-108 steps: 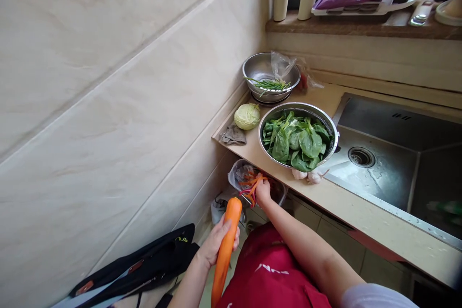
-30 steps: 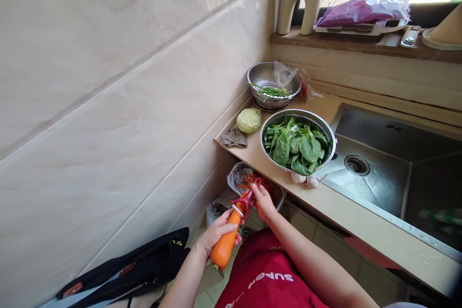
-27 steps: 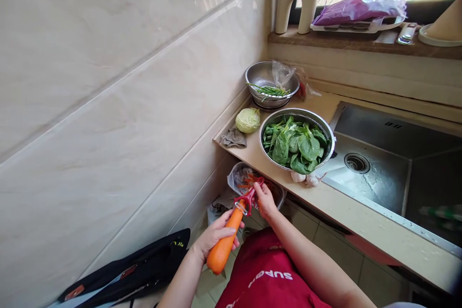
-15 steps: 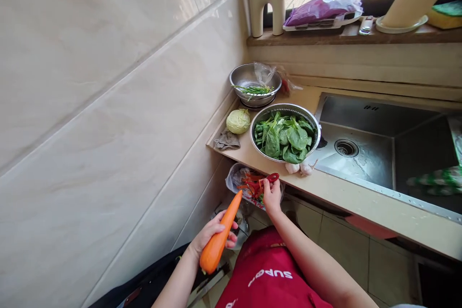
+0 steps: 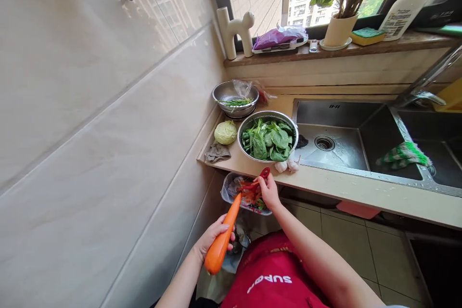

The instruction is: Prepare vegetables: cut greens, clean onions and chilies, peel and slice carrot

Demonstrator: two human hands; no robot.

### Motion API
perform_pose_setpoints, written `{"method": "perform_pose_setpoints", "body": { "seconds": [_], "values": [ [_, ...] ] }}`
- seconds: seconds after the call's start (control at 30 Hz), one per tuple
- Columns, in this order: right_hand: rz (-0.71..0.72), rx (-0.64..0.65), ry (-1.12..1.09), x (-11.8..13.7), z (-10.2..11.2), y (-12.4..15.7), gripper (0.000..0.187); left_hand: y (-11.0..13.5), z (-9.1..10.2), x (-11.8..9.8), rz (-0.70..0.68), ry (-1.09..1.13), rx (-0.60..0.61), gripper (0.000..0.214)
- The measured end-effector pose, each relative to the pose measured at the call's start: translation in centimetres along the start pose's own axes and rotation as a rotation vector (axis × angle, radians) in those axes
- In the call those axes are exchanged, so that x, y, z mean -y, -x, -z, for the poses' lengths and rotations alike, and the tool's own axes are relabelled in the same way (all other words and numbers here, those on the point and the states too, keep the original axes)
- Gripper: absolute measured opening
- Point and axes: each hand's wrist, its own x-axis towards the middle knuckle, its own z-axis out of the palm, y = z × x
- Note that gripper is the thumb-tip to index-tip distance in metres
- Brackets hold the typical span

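Note:
My left hand (image 5: 216, 236) is wrapped round a large orange carrot (image 5: 221, 245), its thin end pointing up and away from me. In my right hand (image 5: 269, 191) is a red peeler (image 5: 264, 173), its handle end showing above my fingers and its head close to the carrot's tip. Whether blade and carrot touch I cannot tell. Below both hands, a lined waste bin (image 5: 226, 186) under the counter edge holds orange peelings (image 5: 249, 197) and other scraps.
On the counter (image 5: 317, 178) stand a colander of leafy greens (image 5: 269, 139), garlic bulbs (image 5: 293, 164), a cabbage (image 5: 225, 132), a grey cloth (image 5: 217, 152) and a steel bowl (image 5: 231, 90) of green stalks. The sink (image 5: 339, 154) is to the right; a tiled wall (image 5: 126, 154) bounds the left.
My view has tilted up and shifted right, showing more of the sill and sink. The peeler is now nearer the carrot's tip. Both hands keep their hold.

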Motion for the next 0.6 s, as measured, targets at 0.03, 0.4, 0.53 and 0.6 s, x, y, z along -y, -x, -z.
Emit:
{"method": "perform_pose_setpoints", "body": {
  "seconds": [0.03, 0.4, 0.53, 0.6],
  "values": [
    [-0.013, 0.033, 0.0, -0.1, -0.2, 0.2, 0.008, -0.2, 0.1, 0.2, -0.004, 0.009, -0.013, 0.035],
    [-0.014, 0.006, 0.005, -0.2, -0.3, -0.1, 0.008, -0.5, -1.1, 0.2, 0.049, -0.058, 0.106, 0.063],
    [-0.014, -0.089, 0.001, -0.1, 0.1, -0.3, 0.01, -1.0, -0.7, 0.3, 0.046, -0.037, 0.114, 0.069],
    [-0.002, -0.103, -0.007, 0.1, 0.3, -0.4, 0.011, -1.2, -0.4, 0.5, 0.017, 0.006, 0.066, 0.063]
  ]
}}
